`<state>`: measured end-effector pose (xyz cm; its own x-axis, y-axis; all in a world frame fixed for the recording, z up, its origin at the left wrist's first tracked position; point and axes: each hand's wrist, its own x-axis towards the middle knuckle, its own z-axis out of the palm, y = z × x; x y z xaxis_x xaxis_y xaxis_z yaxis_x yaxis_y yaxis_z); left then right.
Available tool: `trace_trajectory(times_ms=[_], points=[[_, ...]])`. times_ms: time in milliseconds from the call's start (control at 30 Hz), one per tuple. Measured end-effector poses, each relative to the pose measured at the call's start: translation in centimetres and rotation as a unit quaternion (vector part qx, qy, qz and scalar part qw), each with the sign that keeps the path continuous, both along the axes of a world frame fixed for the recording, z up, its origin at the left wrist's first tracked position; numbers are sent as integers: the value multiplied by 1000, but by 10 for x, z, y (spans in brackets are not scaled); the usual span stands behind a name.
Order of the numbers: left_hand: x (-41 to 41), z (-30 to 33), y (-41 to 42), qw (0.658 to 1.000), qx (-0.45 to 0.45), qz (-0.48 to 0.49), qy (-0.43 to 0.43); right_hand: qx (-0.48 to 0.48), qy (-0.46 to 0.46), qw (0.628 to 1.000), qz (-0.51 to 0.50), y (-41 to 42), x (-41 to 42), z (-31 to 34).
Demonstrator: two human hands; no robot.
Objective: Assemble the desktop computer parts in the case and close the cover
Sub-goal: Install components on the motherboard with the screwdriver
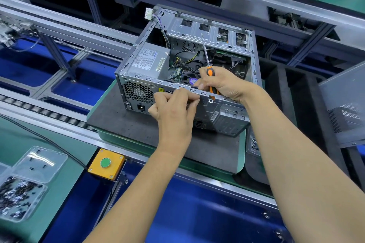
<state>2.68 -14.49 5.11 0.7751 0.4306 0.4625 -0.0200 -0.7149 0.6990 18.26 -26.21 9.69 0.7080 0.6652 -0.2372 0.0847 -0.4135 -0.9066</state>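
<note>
**Small part pinched at the case rim, screwdriver parked upside down**

The case [189, 77] lies open-side up on a dark mat [126, 122], and everything below is placed from it. At its near rim the left hand [173, 108] has its fingers [192, 102] curled narrow, pinching something against the edge; what it is, I cannot tell, it is too small. The right hand [219, 83] is curled round the handle of the screwdriver [209, 71], whose shaft points up and away over the case's inside.

Risks, as I judge them: a small part let slip at the rim would drop inside the case among the cables [187, 59] and the board, where it is hard to find. The shaft, swung while the right hand is busy, could catch those cables or knock the drive cage [207, 29] at the far side. The rim's stamped edge sits right under both hands.

Inside the case at its left sits the power supply [148, 61]; a white connector [148, 14] hangs out over the far left corner. The cover [343, 104] stands to the right of the case, not yet fitted. Left and nearer than the case are a yellow button box [106, 163] and clear screw trays [21, 189] on the bench [65, 173], out of reach of the busy hands.
</note>
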Motion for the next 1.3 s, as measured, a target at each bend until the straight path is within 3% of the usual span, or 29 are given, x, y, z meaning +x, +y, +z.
trace_trajectory(times_ms=[467,800,1000,1167,1300], points=[[-5,0,-4,997,-78,-3,17,23,24,999,22,-2,0,-1],[0,4,-2,976,-199,-62,60,6,-1,1000,5,-1,-3,2],[-9,34,17,963,-247,-105,-33,14,0,1000,3,0,-6,5],[45,77,61,954,-250,-138,-92,5,-1,1000,-4,-1,-4,5],[95,83,75,930,-309,-197,-19,8,-5,1000,1,-2,-3,4]])
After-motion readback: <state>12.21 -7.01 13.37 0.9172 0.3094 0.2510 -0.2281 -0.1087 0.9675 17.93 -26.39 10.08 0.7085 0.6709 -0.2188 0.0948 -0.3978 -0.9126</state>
